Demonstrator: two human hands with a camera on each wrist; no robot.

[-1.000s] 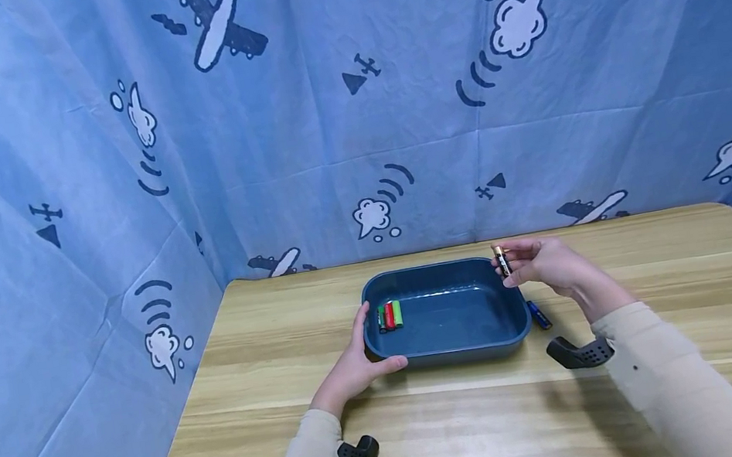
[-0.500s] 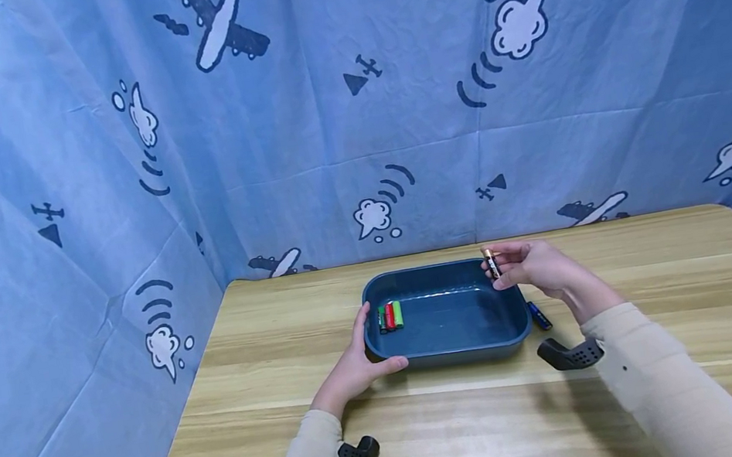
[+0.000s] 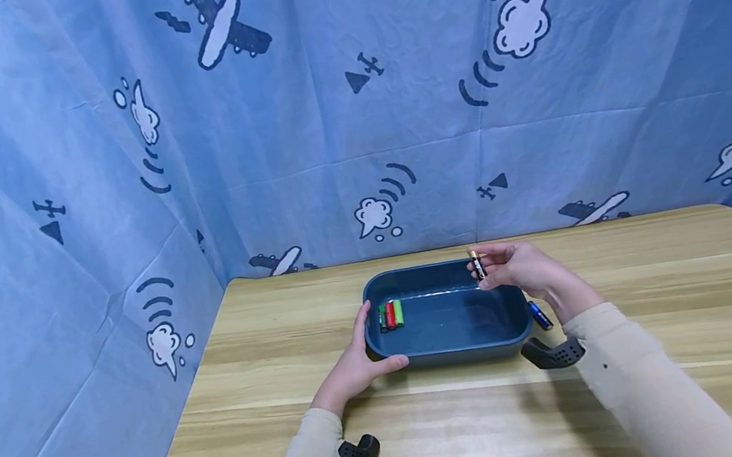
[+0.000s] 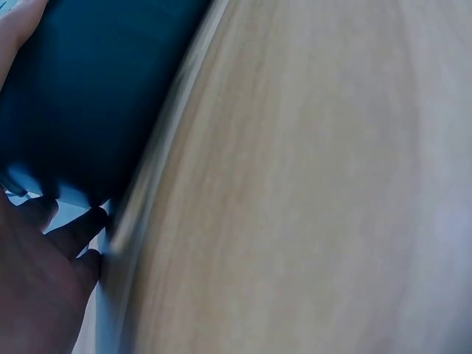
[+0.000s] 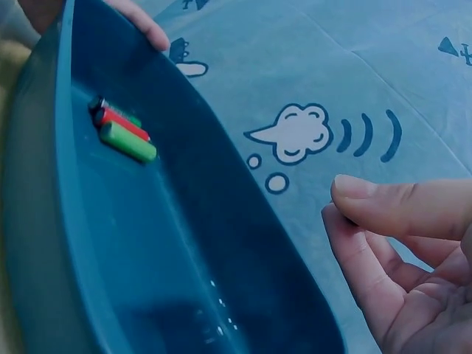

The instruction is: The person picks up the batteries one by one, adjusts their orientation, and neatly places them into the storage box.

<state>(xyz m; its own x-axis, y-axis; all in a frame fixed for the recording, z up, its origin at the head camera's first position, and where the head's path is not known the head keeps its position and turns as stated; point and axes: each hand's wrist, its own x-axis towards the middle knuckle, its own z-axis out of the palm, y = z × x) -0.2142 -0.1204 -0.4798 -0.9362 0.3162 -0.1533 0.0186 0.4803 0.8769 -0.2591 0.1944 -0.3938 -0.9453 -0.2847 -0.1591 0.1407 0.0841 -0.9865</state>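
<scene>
A dark blue tray stands on the table. My left hand grips its left end, thumb at the front wall and fingers at the side; in the left wrist view the fingers of the left hand touch the tray wall. Over the tray's back right part, my right hand pinches a black and gold battery between thumb and fingers, mostly hidden in the right wrist view. Inside the tray at the left, a dark green battery, a red battery and a light green battery lie side by side.
A blue battery lies on the wooden table just outside the tray's right end. A blue patterned curtain hangs behind the table and along its left side. Black curved pieces sit at both wrists.
My right hand has moved left with the black and gold battery, from the tray's right rim to above its inside. The left hand and the tray have stayed in place.
</scene>
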